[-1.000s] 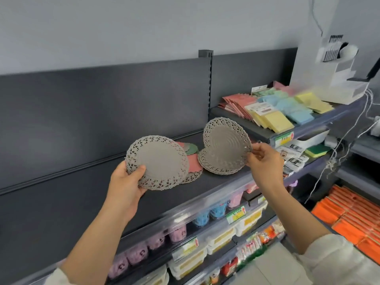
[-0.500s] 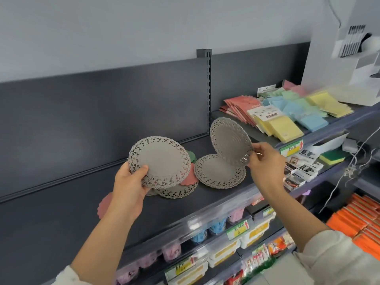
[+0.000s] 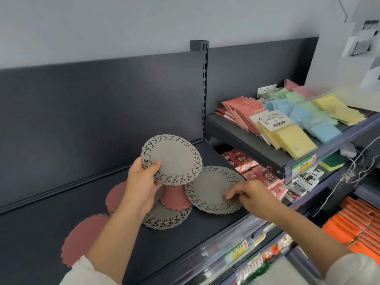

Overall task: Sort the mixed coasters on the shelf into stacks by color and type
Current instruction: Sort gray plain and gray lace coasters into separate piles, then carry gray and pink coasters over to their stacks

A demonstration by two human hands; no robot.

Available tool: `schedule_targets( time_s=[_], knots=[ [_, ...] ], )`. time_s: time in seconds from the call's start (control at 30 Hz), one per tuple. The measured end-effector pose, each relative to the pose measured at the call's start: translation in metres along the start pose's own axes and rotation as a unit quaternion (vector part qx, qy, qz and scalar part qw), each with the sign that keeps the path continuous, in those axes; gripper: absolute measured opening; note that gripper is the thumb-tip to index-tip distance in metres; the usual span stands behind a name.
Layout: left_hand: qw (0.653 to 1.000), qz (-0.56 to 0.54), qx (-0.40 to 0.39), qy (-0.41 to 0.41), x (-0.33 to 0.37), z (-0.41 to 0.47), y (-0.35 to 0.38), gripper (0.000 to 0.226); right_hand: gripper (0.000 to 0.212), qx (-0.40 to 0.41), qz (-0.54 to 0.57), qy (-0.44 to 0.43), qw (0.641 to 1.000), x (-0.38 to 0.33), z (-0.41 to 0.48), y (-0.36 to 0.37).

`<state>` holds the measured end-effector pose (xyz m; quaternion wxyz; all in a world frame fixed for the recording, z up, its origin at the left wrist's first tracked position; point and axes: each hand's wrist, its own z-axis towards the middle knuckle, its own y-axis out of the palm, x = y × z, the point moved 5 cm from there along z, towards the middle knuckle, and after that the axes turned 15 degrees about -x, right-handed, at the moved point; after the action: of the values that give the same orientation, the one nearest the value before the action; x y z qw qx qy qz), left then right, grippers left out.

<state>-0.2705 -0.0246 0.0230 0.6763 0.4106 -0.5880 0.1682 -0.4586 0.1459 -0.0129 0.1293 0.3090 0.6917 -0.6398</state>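
Placement is made: the coaster that was being held on edge over the grey stack (image 3: 209, 190) half a second ago has now been laid flat on top of it. The right hand (image 3: 254, 197) has been brought down with it, and its fingers (image 3: 231, 193) are seen bent at the near rim of the stack. It cannot be told whether that rim is being pinched or only touched.

On the other side, a second grey lace coaster (image 3: 172, 157) has been kept aloft by the left hand (image 3: 141, 186). It is clamped at its lower left edge, thumb (image 3: 152, 167) over the face and the remaining fingers hidden behind. It has been carried slightly closer to the stack and is now held tilted, just above and left of it, without touching.

The grey pile on the shelf (image 3: 51, 206) is thereby grown by one, and the held piece is judged to be next in line for it. Work is still left: a mixed heap is seen under the left hand, where pink coasters (image 3: 175, 197) are overlapped with another grey lace piece (image 3: 164, 220). One more pink coaster (image 3: 82, 241) is lying apart at the near left. No pink stack is yet formed.
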Motion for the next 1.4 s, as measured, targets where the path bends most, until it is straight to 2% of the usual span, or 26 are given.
schedule_targets(
  time_s=[0.07, 0.2, 0.27, 0.37, 0.43, 0.5, 0.57, 0.63, 0.7, 0.77, 0.8, 0.9, 0.97, 1.1, 1.2, 1.3, 1.37, 1.4],
  knots=[
    [1.0, 0.004, -0.024, -0.016, -0.006, 0.008, 0.012, 0.028, 0.04, 0.02, 0.014, 0.002, 1.0, -0.002, 0.004, -0.005],
    [0.997, 0.025, -0.065, -0.039, -0.017, 0.013, 0.029, 0.028, 0.032, 0.155, 0.124, 0.012, 0.98, -0.002, 0.006, -0.019],
    [0.995, 0.037, -0.075, -0.051, -0.023, 0.012, 0.034, 0.027, 0.041, 0.182, 0.204, 0.022, 0.962, -0.002, 0.009, -0.023],
    [0.992, 0.057, -0.093, -0.07, -0.034, 0.008, 0.045, 0.026, 0.064, 0.145, 0.291, 0.045, 0.945, -0.004, 0.019, -0.025],
    [0.988, 0.075, -0.104, -0.086, -0.042, 0.006, 0.05, 0.026, 0.069, 0.123, 0.254, 0.065, 0.957, -0.005, 0.024, -0.028],
    [0.978, 0.142, -0.113, -0.104, -0.048, 0.004, 0.049, 0.024, 0.062, 0.126, 0.16, 0.082, 0.976, -0.006, 0.027, -0.034],
    [0.94, 0.312, -0.11, -0.08, -0.046, 0.005, 0.041, 0.023, 0.053, 0.122, 0.081, 0.081, 0.986, -0.006, 0.03, -0.037],
    [0.884, 0.461, -0.062, -0.059, -0.038, 0.004, 0.026, 0.03, 0.05, 0.077, 0.017, 0.08, 0.994, -0.002, 0.034, -0.031],
    [0.855, 0.517, -0.012, -0.042, -0.027, -0.004, 0.009, 0.038, 0.048, 0.037, -0.03, 0.09, 0.995, 0.004, 0.037, -0.023],
    [0.833, 0.552, 0.024, -0.039, -0.021, -0.012, -0.012, 0.043, 0.048, 0.032, -0.074, 0.103, 0.991, 0.006, 0.037, -0.02],
    [0.811, 0.582, 0.041, -0.046, -0.02, -0.016, -0.023, 0.046, 0.05, 0.034, -0.107, 0.108, 0.988, 0.004, 0.038, -0.021],
    [0.733, 0.665, 0.087, -0.114, -0.023, -0.026, -0.058, 0.062, 0.053, 0.026, -0.156, 0.076, 0.985, -0.011, 0.044, -0.019],
    [0.713, 0.676, 0.099, -0.158, -0.028, -0.03, -0.076, 0.071, 0.051, 0.007, -0.132, 0.023, 0.991, -0.027, 0.05, -0.013],
    [0.752, 0.62, 0.114, -0.191, -0.033, -0.031, -0.084, 0.073, 0.051, -0.022, -0.119, -0.069, 0.99, -0.065, 0.061, 0.004],
    [0.758, 0.613, 0.131, -0.183, -0.029, -0.028, -0.082, 0.081, 0.051, -0.039, -0.109, -0.101, 0.988, -0.086, 0.071, 0.012],
    [0.771, 0.586, 0.139, -0.207, -0.024, -0.025, -0.086, 0.097, 0.049, -0.044, -0.103, -0.115, 0.987, -0.1, 0.082, 0.015],
    [0.814, 0.529, 0.151, -0.186, -0.019, -0.026, -0.087, 0.097, 0.05, -0.047, -0.1, -0.119, 0.987, -0.106, 0.088, 0.015],
    [0.844, 0.485, 0.159, -0.164, -0.018, -0.027, -0.087, 0.086, 0.05, -0.047, -0.099, -0.122, 0.986, -0.109, 0.091, 0.015]
  ],
)
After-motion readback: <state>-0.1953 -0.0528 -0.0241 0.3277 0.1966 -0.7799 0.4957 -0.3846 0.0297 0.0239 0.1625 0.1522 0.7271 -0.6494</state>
